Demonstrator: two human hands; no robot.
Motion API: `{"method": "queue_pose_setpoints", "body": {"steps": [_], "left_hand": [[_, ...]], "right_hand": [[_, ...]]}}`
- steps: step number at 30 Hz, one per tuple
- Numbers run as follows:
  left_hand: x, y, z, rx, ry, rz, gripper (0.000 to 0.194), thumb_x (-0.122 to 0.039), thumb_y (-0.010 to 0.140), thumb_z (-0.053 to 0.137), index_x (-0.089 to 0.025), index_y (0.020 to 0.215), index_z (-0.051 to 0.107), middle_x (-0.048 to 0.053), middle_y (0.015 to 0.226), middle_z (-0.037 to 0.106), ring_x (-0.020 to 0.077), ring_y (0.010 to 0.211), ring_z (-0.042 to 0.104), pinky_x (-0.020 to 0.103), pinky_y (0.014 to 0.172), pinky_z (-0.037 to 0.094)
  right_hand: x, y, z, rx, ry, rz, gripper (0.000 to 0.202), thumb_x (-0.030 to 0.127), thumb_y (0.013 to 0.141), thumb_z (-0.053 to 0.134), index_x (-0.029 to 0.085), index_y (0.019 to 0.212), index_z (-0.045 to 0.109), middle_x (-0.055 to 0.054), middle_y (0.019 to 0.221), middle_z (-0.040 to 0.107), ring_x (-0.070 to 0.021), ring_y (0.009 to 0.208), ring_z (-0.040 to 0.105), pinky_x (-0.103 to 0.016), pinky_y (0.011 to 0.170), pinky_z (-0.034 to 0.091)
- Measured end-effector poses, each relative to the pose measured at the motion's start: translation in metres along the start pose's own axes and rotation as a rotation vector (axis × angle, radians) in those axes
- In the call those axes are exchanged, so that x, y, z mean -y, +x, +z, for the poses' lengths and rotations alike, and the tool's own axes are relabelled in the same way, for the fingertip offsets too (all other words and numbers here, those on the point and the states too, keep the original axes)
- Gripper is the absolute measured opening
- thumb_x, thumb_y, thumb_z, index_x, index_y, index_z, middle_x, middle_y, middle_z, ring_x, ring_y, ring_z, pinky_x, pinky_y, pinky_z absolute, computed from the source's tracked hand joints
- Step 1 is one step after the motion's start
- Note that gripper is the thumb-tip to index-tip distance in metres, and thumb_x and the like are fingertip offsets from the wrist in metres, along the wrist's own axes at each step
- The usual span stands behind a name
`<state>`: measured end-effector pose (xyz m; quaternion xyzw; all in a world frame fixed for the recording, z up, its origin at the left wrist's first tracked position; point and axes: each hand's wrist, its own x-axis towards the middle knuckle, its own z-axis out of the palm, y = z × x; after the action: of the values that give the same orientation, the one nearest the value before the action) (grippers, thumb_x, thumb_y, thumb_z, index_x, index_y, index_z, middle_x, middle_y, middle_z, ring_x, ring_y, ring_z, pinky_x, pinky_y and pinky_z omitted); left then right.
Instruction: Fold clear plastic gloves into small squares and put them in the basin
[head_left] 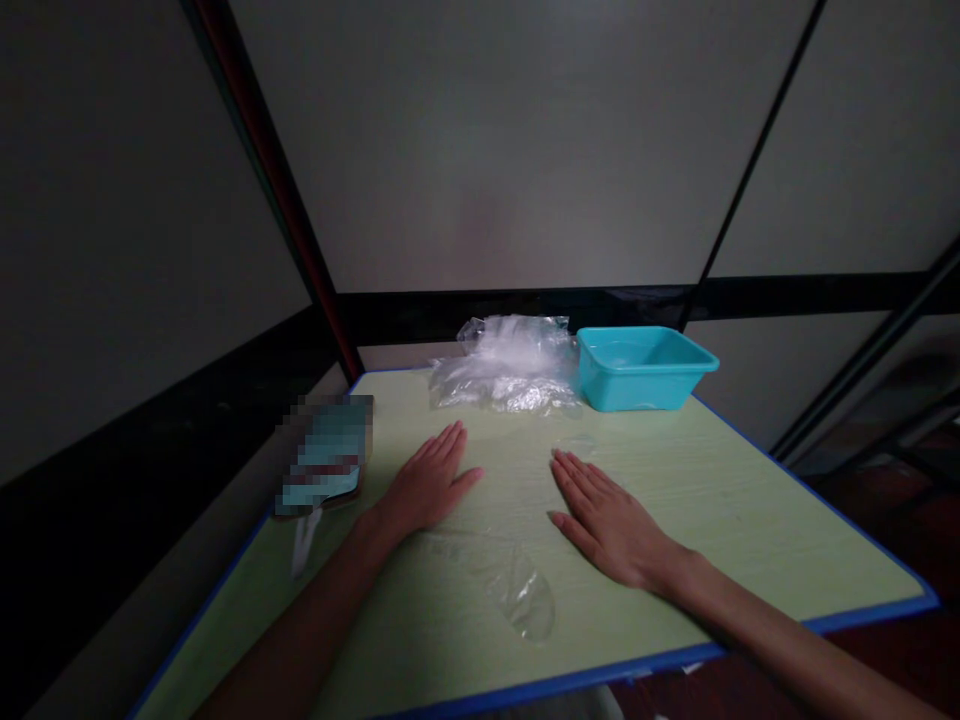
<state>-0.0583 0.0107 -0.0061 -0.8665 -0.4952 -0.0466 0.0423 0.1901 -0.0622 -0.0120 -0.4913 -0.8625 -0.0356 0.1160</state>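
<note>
My left hand (431, 482) lies flat, palm down, left of the table's middle, thumb apart from the fingers. My right hand (609, 518) rests palm down to the right of it, thumb spread as well. Between and below the hands, a thin clear plastic bag (523, 598) is spread on the table, its outline hard to make out. Neither hand grips anything. Beyond the hands sits a pile of crumpled clear plastic bags (514, 365), next to a turquoise plastic basin (645, 387) at the back right.
The light green table (720, 500) has a blue edge. At its left side lies a pixelated flat object (326, 460) with a white strip (304, 542) below it. Grey wall panels (517, 150) with dark bands stand behind.
</note>
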Motion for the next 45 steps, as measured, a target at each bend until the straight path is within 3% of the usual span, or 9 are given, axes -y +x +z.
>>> {"method": "queue_pose_setpoints", "body": {"steps": [20,25,28,31,36,39,45], "left_hand": [[-0.003,0.001,-0.002,0.036,0.004,-0.059,0.063,-0.045,0.083,0.024,-0.001,0.128,0.027,0.019,0.137,0.022,0.0225,0.128,0.016,0.038,0.102,0.018],[-0.006,0.005,-0.012,-0.042,0.046,-0.039,0.062,-0.042,0.083,0.025,0.0,0.129,0.025,0.018,0.138,0.021,0.0227,0.128,0.014,0.037,0.104,0.015],[-0.023,0.007,-0.024,-0.082,0.052,0.001,0.061,-0.041,0.083,0.025,-0.001,0.129,0.025,0.017,0.138,0.019,0.0218,0.128,0.013,0.036,0.104,0.014],[-0.056,0.007,-0.031,-0.109,0.012,0.092,0.058,-0.039,0.084,0.024,-0.003,0.129,0.026,0.015,0.138,0.021,0.0204,0.128,0.014,0.034,0.104,0.016],[-0.108,0.007,-0.019,-0.064,-0.098,0.224,0.055,-0.037,0.086,0.022,-0.003,0.129,0.026,0.015,0.137,0.024,0.0212,0.127,0.018,0.034,0.104,0.019],[-0.117,0.008,-0.007,-0.05,-0.145,0.192,0.054,-0.035,0.088,0.018,-0.002,0.129,0.027,0.016,0.136,0.026,0.0209,0.127,0.02,0.034,0.103,0.02],[-0.112,0.008,-0.001,-0.066,-0.157,0.167,0.055,-0.038,0.088,0.016,-0.003,0.13,0.026,0.015,0.137,0.024,0.0198,0.127,0.018,0.034,0.104,0.019]], "right_hand": [[0.0,0.0,0.001,-0.006,0.0,0.001,0.058,0.042,0.087,0.026,0.005,0.132,0.026,-0.015,0.137,0.022,-0.0228,0.126,0.021,-0.038,0.102,0.025],[0.0,0.001,0.001,0.011,-0.007,0.004,0.059,0.043,0.087,0.024,0.005,0.132,0.025,-0.014,0.137,0.022,-0.0227,0.126,0.021,-0.038,0.102,0.025],[0.0,0.001,0.0,0.023,-0.01,0.003,0.059,0.043,0.087,0.025,0.004,0.132,0.025,-0.015,0.137,0.022,-0.0231,0.126,0.021,-0.037,0.102,0.024],[0.0,0.001,0.001,0.016,-0.002,0.002,0.059,0.042,0.086,0.026,0.004,0.132,0.025,-0.015,0.137,0.022,-0.0232,0.126,0.02,-0.038,0.102,0.025],[0.0,0.003,0.001,0.029,0.007,0.006,0.055,0.036,0.086,0.026,0.005,0.132,0.024,-0.013,0.137,0.024,-0.0216,0.126,0.021,-0.037,0.102,0.024],[0.0,0.003,0.001,0.043,0.014,0.011,0.055,0.032,0.086,0.028,0.004,0.133,0.023,-0.013,0.137,0.024,-0.021,0.126,0.02,-0.036,0.103,0.024],[0.0,0.003,0.002,0.012,0.03,0.008,0.054,0.032,0.086,0.03,0.006,0.133,0.023,-0.012,0.137,0.023,-0.0203,0.127,0.019,-0.037,0.102,0.024]]}}
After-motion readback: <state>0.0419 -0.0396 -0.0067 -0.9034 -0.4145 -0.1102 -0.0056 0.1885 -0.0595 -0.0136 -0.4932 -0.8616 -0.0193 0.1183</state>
